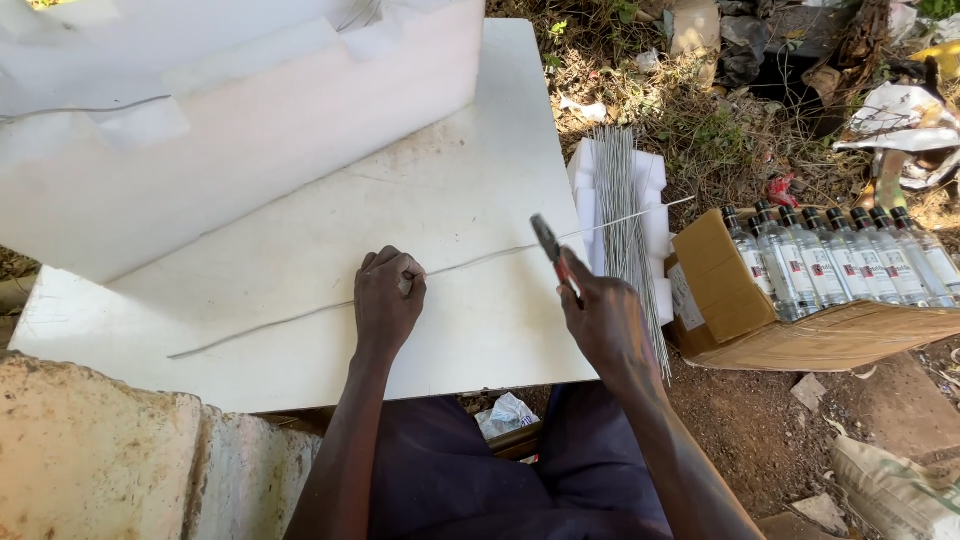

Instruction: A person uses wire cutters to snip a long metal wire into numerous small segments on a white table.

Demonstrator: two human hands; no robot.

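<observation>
**Wire pinned and gripped with pliers on a white board**

A long thin wire (480, 262) is laid across a white board (330, 240), running from the lower left to past the right edge. It is pressed down near its middle by the left hand (388, 305), whose fingers are curled closed over it. Further right, the wire is met by pliers (552, 250) held in the closed right hand (607, 322). Just beside the board, a bundle of cut wires (625, 215) is seen on white foam blocks (652, 175). Further right, clear bottles (840, 255) are stacked in a cardboard box (720, 290) on the ground
</observation>
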